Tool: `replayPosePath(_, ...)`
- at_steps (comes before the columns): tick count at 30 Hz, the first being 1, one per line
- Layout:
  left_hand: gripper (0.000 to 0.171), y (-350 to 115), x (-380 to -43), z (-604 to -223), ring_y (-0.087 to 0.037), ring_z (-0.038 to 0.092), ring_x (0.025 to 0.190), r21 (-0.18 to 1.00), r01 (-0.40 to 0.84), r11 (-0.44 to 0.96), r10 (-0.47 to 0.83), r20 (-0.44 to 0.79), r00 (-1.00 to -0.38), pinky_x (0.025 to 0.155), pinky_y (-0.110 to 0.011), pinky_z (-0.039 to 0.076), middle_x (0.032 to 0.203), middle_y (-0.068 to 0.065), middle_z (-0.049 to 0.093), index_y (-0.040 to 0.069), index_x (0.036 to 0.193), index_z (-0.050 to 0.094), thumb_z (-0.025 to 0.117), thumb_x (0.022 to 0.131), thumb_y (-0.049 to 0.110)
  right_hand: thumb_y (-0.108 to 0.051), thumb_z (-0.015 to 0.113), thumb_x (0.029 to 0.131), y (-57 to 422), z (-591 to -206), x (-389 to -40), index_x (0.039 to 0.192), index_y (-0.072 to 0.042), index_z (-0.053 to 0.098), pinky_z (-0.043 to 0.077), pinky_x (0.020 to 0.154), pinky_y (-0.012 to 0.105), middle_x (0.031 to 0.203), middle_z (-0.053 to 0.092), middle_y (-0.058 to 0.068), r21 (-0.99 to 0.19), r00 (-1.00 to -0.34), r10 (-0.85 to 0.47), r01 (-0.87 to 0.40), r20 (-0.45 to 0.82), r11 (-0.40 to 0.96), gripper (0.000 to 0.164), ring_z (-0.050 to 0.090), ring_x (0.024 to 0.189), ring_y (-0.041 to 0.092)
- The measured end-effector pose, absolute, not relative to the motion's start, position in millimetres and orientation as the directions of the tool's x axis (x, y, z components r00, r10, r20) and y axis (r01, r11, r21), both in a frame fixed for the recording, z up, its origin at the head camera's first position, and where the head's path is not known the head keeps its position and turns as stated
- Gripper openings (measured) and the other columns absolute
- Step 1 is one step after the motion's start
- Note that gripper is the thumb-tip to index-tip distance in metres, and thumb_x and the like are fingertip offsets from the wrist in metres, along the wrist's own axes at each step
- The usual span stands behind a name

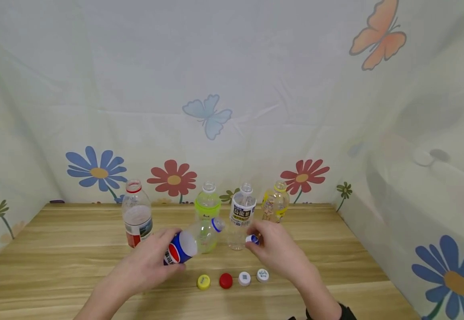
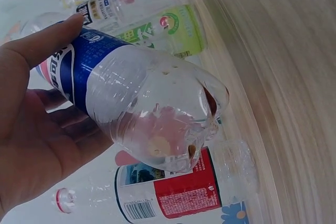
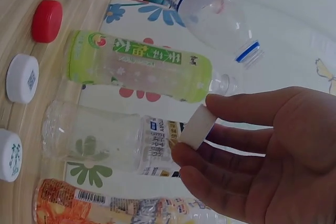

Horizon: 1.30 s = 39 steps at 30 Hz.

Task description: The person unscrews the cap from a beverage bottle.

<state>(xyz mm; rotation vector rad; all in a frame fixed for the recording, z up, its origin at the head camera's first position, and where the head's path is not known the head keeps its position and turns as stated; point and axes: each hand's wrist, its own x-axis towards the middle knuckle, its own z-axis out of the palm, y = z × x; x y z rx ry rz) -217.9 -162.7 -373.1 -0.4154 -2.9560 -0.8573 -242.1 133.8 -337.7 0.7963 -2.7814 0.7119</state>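
My left hand (image 1: 149, 262) grips a clear plastic cola bottle (image 1: 194, 240) with a blue label round its middle. The bottle is tilted above the table, its uncapped neck with a blue ring pointing up and right. In the left wrist view, a little dark liquid shows in the base of the cola bottle (image 2: 157, 103). My right hand (image 1: 282, 253) pinches a bottle cap (image 1: 252, 240) between thumb and fingers, apart from the bottle's mouth. From the right wrist camera the cap (image 3: 197, 128) shows a plain white side.
Uncapped bottles stand behind the hands: a red-labelled one (image 1: 138, 222) left, a green-labelled one (image 1: 208, 205), a white-labelled one (image 1: 243, 211) and a yellow one (image 1: 275, 206). A yellow cap (image 1: 203, 282), red cap (image 1: 226, 280) and two white caps (image 1: 244, 278) lie in front on the wood-grain table.
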Motion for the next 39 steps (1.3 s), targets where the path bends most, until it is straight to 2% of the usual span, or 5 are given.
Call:
replayPosePath(6,0.077,-162,-218,-373,-0.015,0.057,0.106,0.503,0.281,0.817,0.243,0.141,-0.960,0.087,-0.035,0.050,0.123,0.001,0.056,0.011,0.138,0.049,0.087,0.075,0.036,-0.007,0.077,0.084,142,-344,-247,0.092,-0.009,0.067,0.048,0.065,0.023,0.084,0.060,-0.005,-0.310,-0.855,-0.476,-0.519,0.208,0.797,0.013,0.058,0.075,0.010)
replayPosePath(11,0.076,-162,-217,-373,-0.014,0.057,0.105,0.501,0.288,0.816,0.246,0.150,-0.958,0.087,-0.034,0.050,0.122,0.002,0.056,0.012,0.137,0.050,0.086,0.075,0.036,-0.005,0.078,0.082,147,-345,-247,0.091,-0.011,0.064,0.047,0.065,0.025,0.083,0.059,-0.006,-0.317,-0.851,-0.514,-0.519,0.108,0.794,0.017,0.057,0.076,0.012)
replayPosePath(26,0.075,-163,-217,-372,-0.015,0.058,0.104,0.523,0.303,0.797,0.263,0.151,-0.953,0.085,-0.034,0.051,0.120,0.002,0.056,0.012,0.136,0.049,0.086,0.076,0.037,-0.007,0.079,0.075,173,-372,-254,0.078,-0.013,0.061,0.040,0.053,0.024,0.069,0.051,-0.009,-0.257,-0.896,-0.444,-0.436,0.030,0.862,0.020,0.049,0.063,0.010)
replayPosePath(34,0.074,-164,-217,-372,-0.014,0.058,0.104,0.519,0.313,0.796,0.269,0.160,-0.950,0.085,-0.034,0.051,0.120,0.002,0.057,0.012,0.135,0.050,0.086,0.076,0.038,0.004,0.077,0.069,181,-385,-258,0.077,-0.012,0.060,0.042,0.056,0.029,0.071,0.052,-0.005,-0.265,-0.903,-0.429,-0.409,-0.020,0.873,0.025,0.050,0.066,0.014)
replayPosePath(39,0.074,-164,-216,-372,-0.014,0.058,0.104,0.507,0.313,0.803,0.264,0.169,-0.950,0.085,-0.034,0.051,0.120,0.001,0.057,0.012,0.135,0.050,0.086,0.076,0.038,0.003,0.080,0.068,182,-390,-260,0.074,-0.013,0.059,0.042,0.057,0.031,0.071,0.052,-0.004,-0.239,-0.908,-0.418,-0.399,-0.032,0.885,0.027,0.050,0.067,0.015)
